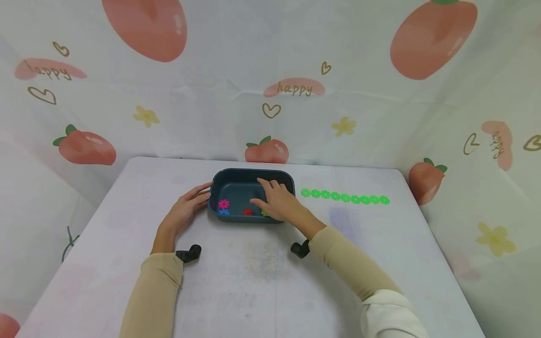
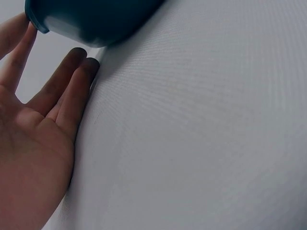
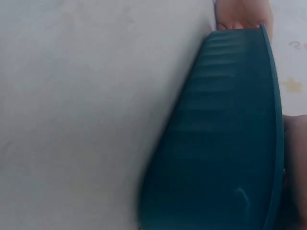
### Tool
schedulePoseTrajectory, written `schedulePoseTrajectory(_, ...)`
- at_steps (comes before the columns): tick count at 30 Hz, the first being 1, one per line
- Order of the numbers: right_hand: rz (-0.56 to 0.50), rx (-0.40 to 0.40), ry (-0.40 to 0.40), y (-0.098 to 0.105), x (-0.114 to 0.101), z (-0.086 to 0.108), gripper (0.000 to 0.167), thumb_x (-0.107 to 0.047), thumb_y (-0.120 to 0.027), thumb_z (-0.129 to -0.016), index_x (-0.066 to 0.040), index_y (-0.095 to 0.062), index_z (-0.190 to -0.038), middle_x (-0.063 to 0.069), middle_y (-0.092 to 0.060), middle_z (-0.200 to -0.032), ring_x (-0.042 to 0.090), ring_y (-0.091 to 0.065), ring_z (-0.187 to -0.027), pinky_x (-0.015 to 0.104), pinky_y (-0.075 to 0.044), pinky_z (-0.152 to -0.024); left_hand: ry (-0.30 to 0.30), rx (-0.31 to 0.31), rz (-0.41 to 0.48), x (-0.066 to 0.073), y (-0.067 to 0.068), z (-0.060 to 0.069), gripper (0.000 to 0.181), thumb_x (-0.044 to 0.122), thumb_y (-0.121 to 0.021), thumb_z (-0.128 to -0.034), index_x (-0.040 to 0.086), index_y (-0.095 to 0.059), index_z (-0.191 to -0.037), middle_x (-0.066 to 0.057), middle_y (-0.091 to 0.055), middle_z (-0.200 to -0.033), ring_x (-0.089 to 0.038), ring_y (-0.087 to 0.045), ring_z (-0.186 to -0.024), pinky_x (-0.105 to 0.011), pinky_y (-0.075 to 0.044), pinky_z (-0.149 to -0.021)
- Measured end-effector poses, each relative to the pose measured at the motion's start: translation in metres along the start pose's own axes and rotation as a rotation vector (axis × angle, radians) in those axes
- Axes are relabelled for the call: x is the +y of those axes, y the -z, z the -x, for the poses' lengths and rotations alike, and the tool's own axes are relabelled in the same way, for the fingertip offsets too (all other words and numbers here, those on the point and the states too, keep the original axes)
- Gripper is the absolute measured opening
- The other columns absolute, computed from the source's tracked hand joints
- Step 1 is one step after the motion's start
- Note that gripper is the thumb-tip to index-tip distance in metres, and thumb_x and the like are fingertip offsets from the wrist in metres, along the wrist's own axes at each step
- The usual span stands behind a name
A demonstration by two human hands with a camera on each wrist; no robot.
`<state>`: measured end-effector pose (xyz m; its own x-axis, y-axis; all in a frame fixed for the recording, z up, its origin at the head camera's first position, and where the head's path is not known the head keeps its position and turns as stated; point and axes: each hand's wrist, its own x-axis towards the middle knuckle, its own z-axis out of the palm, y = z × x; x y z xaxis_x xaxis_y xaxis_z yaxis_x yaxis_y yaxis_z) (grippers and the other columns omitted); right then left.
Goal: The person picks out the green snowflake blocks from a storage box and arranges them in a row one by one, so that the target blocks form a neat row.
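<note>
A dark teal plastic basin (image 1: 236,190) stands at the back middle of the table. On its floor lie small flower-shaped plastic pieces: a pink piece (image 1: 224,204), a blue piece (image 1: 224,212), a red piece (image 1: 247,212) and a yellow-green piece (image 1: 264,213). My left hand (image 1: 182,213) touches the basin's left end with extended fingers; the left wrist view shows its fingertips at the basin's rim (image 2: 38,26). Inside the right part of the basin is my right hand (image 1: 279,201), thumb and index finger spread apart. Nothing shows between them; its other fingertips are partly hidden.
Right of the basin, a row of several bright green flower-shaped pieces (image 1: 345,197) lies joined end to end on the white table (image 1: 236,291). A fruit-printed cloth (image 1: 211,112) hangs behind the table. Black wrist devices (image 1: 191,253) sit at both wrists.
</note>
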<state>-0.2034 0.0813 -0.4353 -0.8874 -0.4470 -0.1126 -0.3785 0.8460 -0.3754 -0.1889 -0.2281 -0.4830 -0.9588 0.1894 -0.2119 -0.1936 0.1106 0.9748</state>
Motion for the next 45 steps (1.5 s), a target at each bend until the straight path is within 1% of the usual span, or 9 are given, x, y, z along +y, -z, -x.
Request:
schedulePoseTrajectory(4,-0.073,-0.041,-0.032,0.003,-0.001,-0.002,0.08,-0.058,-0.052,-0.102,-0.018,-0.021,-0.164,0.021,-0.038,-0.159,0.046,-0.042,-0.143,0.055,-0.043,-0.116,-0.006,-0.006,0.004,0.0,0.0,-0.001,0.053,0.034,-0.055,-0.1063,0.022,-0.042,-0.157,-0.015,-0.046,-0.158,0.002,-0.059,-0.123,-0.013,-0.046,-0.103)
schedulePoseTrajectory(8,-0.148,-0.104,-0.055,0.005,-0.001,-0.005,0.081,-0.057,-0.052,-0.102,-0.019,-0.017,-0.164,0.021,-0.031,-0.163,0.043,-0.039,-0.148,0.056,-0.04,-0.118,-0.011,0.001,0.006,0.0,0.001,-0.001,0.053,0.032,-0.056,-0.1064,0.021,-0.043,-0.156,-0.013,-0.047,-0.157,0.002,-0.059,-0.123,-0.013,-0.047,-0.102)
schedulePoseTrajectory(12,-0.195,-0.146,-0.054,0.006,-0.002,-0.006,0.082,-0.056,-0.052,-0.102,-0.018,-0.015,-0.165,0.021,-0.028,-0.164,0.038,-0.039,-0.149,0.055,-0.038,-0.119,-0.01,0.003,0.01,-0.001,0.0,-0.001,0.052,0.032,-0.056,-0.1061,0.021,-0.044,-0.156,-0.011,-0.049,-0.156,0.002,-0.059,-0.124,-0.012,-0.047,-0.102)
schedulePoseTrajectory(18,-0.265,-0.165,-0.037,0.007,-0.001,-0.01,0.081,-0.054,-0.054,-0.102,-0.018,-0.016,-0.164,0.019,-0.026,-0.165,0.032,-0.038,-0.15,0.053,-0.036,-0.121,-0.005,-0.002,0.015,0.0,0.001,-0.002,0.054,0.034,-0.057,-0.1055,0.022,-0.044,-0.156,-0.013,-0.047,-0.157,0.002,-0.058,-0.124,-0.012,-0.047,-0.103)
schedulePoseTrajectory(32,-0.374,-0.136,0.02,-0.003,-0.003,-0.022,0.08,-0.052,-0.058,-0.1,-0.017,-0.022,-0.163,0.014,-0.032,-0.163,0.029,-0.043,-0.143,0.052,-0.04,-0.119,0.013,0.001,0.008,0.002,-0.001,-0.001,0.055,0.035,-0.057,-0.1052,0.023,-0.043,-0.156,-0.013,-0.046,-0.158,0.002,-0.059,-0.123,-0.013,-0.046,-0.103)
schedulePoseTrajectory(34,-0.414,-0.123,0.02,-0.005,-0.002,-0.025,0.078,-0.052,-0.058,-0.1,-0.018,-0.024,-0.162,0.013,-0.032,-0.162,0.028,-0.043,-0.143,0.051,-0.04,-0.119,0.013,0.001,0.007,0.002,0.0,-0.001,0.055,0.036,-0.057,-0.1051,0.022,-0.043,-0.156,-0.013,-0.046,-0.158,0.001,-0.059,-0.123,-0.013,-0.046,-0.103)
schedulePoseTrajectory(38,-0.565,-0.094,0.018,-0.01,0.001,-0.03,0.073,-0.046,-0.058,-0.102,-0.016,-0.028,-0.161,0.011,-0.033,-0.163,0.031,-0.043,-0.146,0.05,-0.041,-0.119,0.012,0.006,0.011,0.0,0.0,-0.001,0.057,0.038,-0.059,-0.1037,0.022,-0.043,-0.156,-0.013,-0.047,-0.158,-0.001,-0.059,-0.123,-0.013,-0.046,-0.103)
schedulePoseTrajectory(41,-0.639,-0.068,0.006,-0.011,0.003,-0.032,0.068,-0.042,-0.061,-0.102,-0.015,-0.033,-0.158,0.011,-0.036,-0.162,0.033,-0.045,-0.145,0.049,-0.043,-0.118,0.006,0.005,0.015,-0.001,0.0,-0.001,0.057,0.038,-0.06,-0.1033,0.021,-0.044,-0.156,-0.013,-0.047,-0.158,-0.001,-0.06,-0.124,-0.013,-0.047,-0.102)
schedulePoseTrajectory(45,-0.605,-0.016,0.001,-0.012,0.005,-0.032,0.065,-0.037,-0.067,-0.1,-0.013,-0.041,-0.154,0.013,-0.046,-0.156,0.033,-0.052,-0.14,0.047,-0.046,-0.115,-0.01,0.005,0.014,-0.001,0.001,-0.001,0.056,0.037,-0.06,-0.1033,0.021,-0.045,-0.155,-0.011,-0.049,-0.156,-0.001,-0.06,-0.123,-0.012,-0.047,-0.101)
